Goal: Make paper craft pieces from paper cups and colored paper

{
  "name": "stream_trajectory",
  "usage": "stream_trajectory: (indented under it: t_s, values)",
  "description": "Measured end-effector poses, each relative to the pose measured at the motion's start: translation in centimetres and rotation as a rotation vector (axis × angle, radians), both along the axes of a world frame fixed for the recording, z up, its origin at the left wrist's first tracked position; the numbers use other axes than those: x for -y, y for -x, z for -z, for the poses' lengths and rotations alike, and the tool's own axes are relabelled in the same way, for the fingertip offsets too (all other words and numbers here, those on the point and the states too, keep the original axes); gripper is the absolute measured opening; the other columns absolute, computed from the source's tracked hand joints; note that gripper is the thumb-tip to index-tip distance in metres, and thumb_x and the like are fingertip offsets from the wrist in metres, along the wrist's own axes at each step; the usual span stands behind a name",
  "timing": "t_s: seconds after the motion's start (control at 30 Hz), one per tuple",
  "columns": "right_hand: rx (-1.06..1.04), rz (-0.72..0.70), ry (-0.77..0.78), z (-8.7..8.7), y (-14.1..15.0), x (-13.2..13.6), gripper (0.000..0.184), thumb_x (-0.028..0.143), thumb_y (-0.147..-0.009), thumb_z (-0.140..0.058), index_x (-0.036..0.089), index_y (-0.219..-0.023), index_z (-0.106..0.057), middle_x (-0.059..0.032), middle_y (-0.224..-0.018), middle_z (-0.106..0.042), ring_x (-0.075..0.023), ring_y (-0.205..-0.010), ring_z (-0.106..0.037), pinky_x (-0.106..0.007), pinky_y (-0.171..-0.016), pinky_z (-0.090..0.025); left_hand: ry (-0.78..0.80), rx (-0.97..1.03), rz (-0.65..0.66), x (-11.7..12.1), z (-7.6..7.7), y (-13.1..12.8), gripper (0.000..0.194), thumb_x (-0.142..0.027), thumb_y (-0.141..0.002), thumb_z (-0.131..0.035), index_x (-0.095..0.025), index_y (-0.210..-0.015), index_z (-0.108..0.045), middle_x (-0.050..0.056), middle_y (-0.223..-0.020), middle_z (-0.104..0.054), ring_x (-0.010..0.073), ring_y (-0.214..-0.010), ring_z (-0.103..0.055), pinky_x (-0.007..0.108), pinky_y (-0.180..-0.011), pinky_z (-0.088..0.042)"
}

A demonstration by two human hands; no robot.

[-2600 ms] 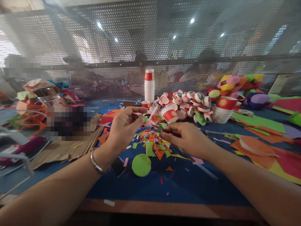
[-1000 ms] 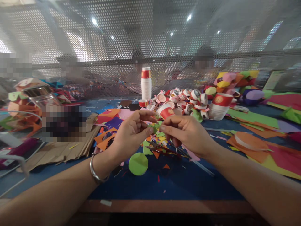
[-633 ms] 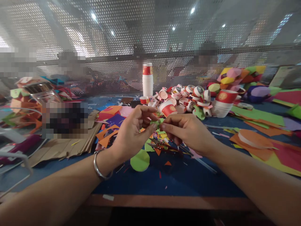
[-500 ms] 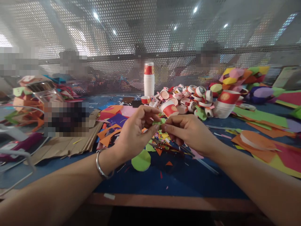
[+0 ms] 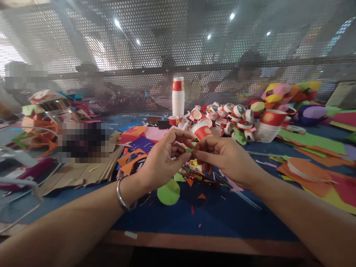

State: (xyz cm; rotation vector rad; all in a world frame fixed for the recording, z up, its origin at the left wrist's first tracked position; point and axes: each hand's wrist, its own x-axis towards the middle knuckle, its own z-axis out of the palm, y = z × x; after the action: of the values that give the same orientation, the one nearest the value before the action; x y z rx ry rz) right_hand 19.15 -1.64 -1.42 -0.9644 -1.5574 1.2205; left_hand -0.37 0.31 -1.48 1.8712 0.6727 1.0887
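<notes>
Between my two hands is a small piece of green paper (image 5: 189,150), mostly covered by the fingers. My left hand (image 5: 164,155), with a silver bangle on its wrist, pinches it between thumb and fingertips. From the other side my right hand (image 5: 222,157) is closed on the same piece, fingertips almost meeting those of the left. Below the hands lie scissors (image 5: 196,173) among bright paper scraps. A light-green paper circle (image 5: 168,192) rests flat on the blue table, nearer to me.
A tall stack of paper cups (image 5: 178,98) stands behind. To its right are a heap of cut cup pieces (image 5: 222,115) and more stacked cups (image 5: 269,126). Brown cardboard (image 5: 86,174) and a purple glue gun (image 5: 30,172) lie left, coloured paper sheets (image 5: 314,146) right.
The green piece shows less between my fingertips, and my hands have come slightly closer together. The whole view has shifted a little; the things on the table stay in place.
</notes>
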Motion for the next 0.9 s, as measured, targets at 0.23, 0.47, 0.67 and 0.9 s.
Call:
stream_trajectory:
  t_s: [0.23,0.47,0.67,0.9]
  values:
    - [0.014,0.034,-0.025,-0.1,0.0,0.1,0.028,0.038,-0.077,-0.085,0.017,-0.085,-0.068,0.0018,-0.069,-0.066,-0.0091,-0.051,-0.061,-0.021,-0.047,-0.052,0.242,0.059,0.047,-0.5,-0.4,0.2,0.012,-0.022,-0.087,-0.072,-0.015,-0.094,-0.066,0.001,-0.085,-0.068,0.0126,-0.079,-0.069,0.027,-0.078,-0.058]
    - [0.007,0.028,-0.026,0.0,0.2,0.0,0.023,0.032,-0.08,-0.082,0.017,-0.088,-0.067,0.0001,-0.076,-0.067,-0.0096,-0.059,-0.064,-0.02,-0.051,-0.055,0.392,0.119,0.059,-0.6,-0.3,0.2,0.013,-0.019,-0.082,-0.077,-0.014,-0.091,-0.069,0.0,-0.084,-0.07,0.011,-0.078,-0.071,0.027,-0.081,-0.058]
    - [0.041,0.03,-0.059,0.2,0.3,0.0,0.025,0.034,-0.082,-0.079,0.017,-0.094,-0.065,-0.0008,-0.076,-0.067,-0.0117,-0.062,-0.065,-0.023,-0.053,-0.055,0.367,0.105,0.052,-0.6,-0.4,0.1,0.015,-0.019,-0.08,-0.079,-0.014,-0.088,-0.067,0.0,-0.082,-0.07,0.0117,-0.078,-0.071,0.027,-0.078,-0.058]
    - [0.111,0.055,-0.218,0.9,0.2,0.0,0.022,0.026,-0.084,-0.075,0.019,-0.101,-0.064,-0.0031,-0.09,-0.068,-0.0141,-0.075,-0.064,-0.029,-0.067,-0.053,0.572,0.195,0.025,-0.7,-0.8,0.2,0.015,-0.014,-0.076,-0.079,-0.013,-0.085,-0.067,-0.001,-0.077,-0.068,0.0092,-0.067,-0.069,0.021,-0.067,-0.055]
